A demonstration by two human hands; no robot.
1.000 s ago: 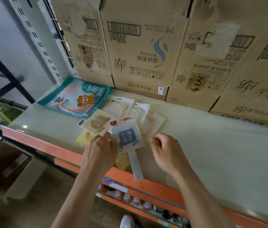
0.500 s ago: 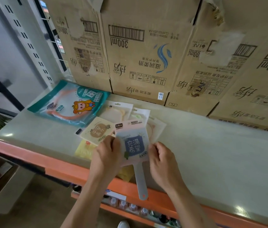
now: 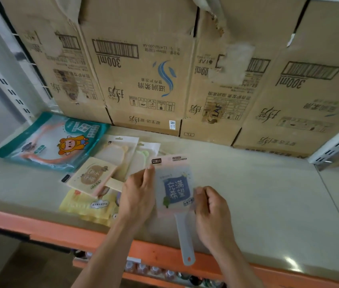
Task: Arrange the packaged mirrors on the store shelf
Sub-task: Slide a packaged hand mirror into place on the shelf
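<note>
Only hands and forearms show of this person. The left hand (image 3: pixel 138 196) is slim, with long fingers and a long thumb, and the tendons rise faintly across its back. The left forearm (image 3: pixel 108 254) is lean and uncovered from the wrist to the picture's lower edge. The right hand (image 3: pixel 212 210) is of the same slender build, with its knuckles standing out in a row. Its fingertips are too blurred to make out the nails. The right forearm (image 3: pixel 239 271) is bare too, as far as the frame's edge, and narrow at the wrist.
</note>
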